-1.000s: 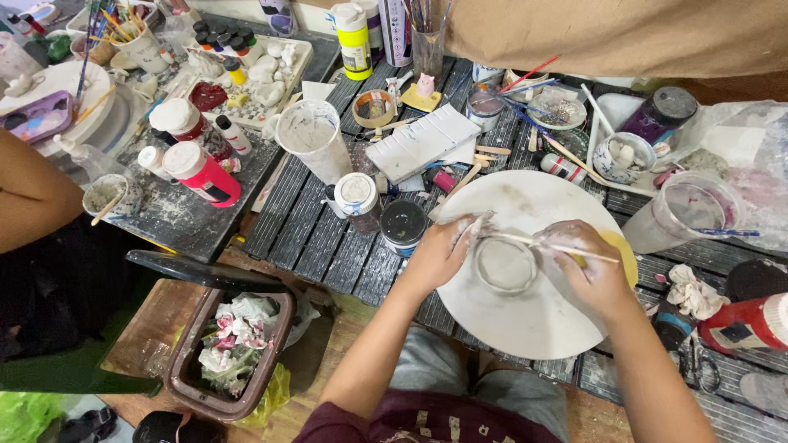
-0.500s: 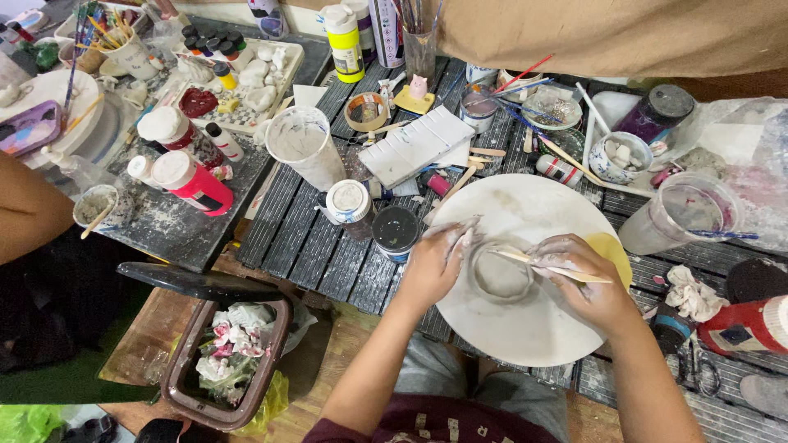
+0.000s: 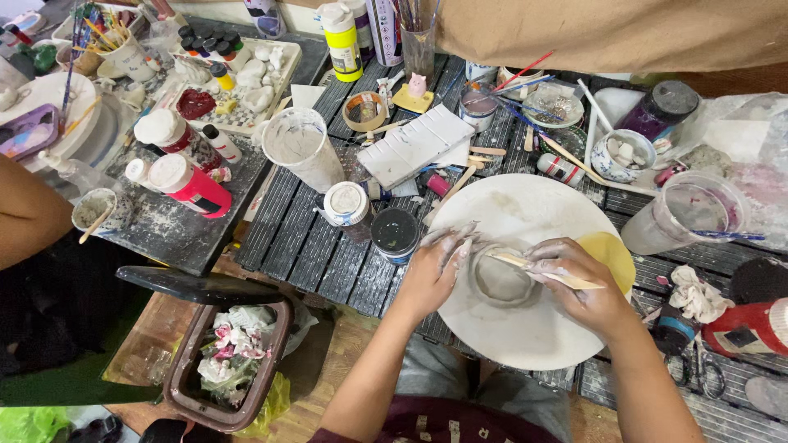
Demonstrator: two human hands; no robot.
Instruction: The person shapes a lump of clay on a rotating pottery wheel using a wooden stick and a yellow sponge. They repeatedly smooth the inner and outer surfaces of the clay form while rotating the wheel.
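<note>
**Both hands on a small clay bowl at the round board**

We see a small grey clay bowl (image 3: pixel 499 279) sitting near the middle of a round white board (image 3: pixel 525 328), which lies on the dark slatted worktop (image 3: pixel 312 246) directly in front of the person. Our view looks straight down into the bowl's hollow.

The left hand (image 3: pixel 435 275) comes in from below on a bent forearm, its clay-smeared fingers (image 3: pixel 451 239) stretched out and pressed flat against the bowl's left wall, cupping it rather than gripping it. The right hand (image 3: pixel 579 283) arches over the bowl's right side with the wrist raised; its fingers are clenched around a thin wooden stick (image 3: pixel 542 271), which lies across the bowl's rim, pointing left. Just beyond that hand, a yellow sponge (image 3: pixel 611 254) rests on the board's right edge.

Further out, a dark open jar (image 3: pixel 395 234) and a white-lidded jar (image 3: pixel 346 205) stand just left of the board, with a clay-streaked plastic cup (image 3: pixel 300 148) behind them. A white ridged tray (image 3: pixel 414 146) lies tilted beyond the board. On the right, a clear plastic tub (image 3: pixel 685 213) stands near the board, and a crumpled rag (image 3: pixel 694 295) lies beside a red container (image 3: pixel 747 328). On the left, a red bottle (image 3: pixel 193 184) lies on its side, and another person's arm (image 3: pixel 29 217) reaches in from the edge. Below the worktop stands a brown waste bin (image 3: pixel 226 361) holding crumpled paper.
</note>
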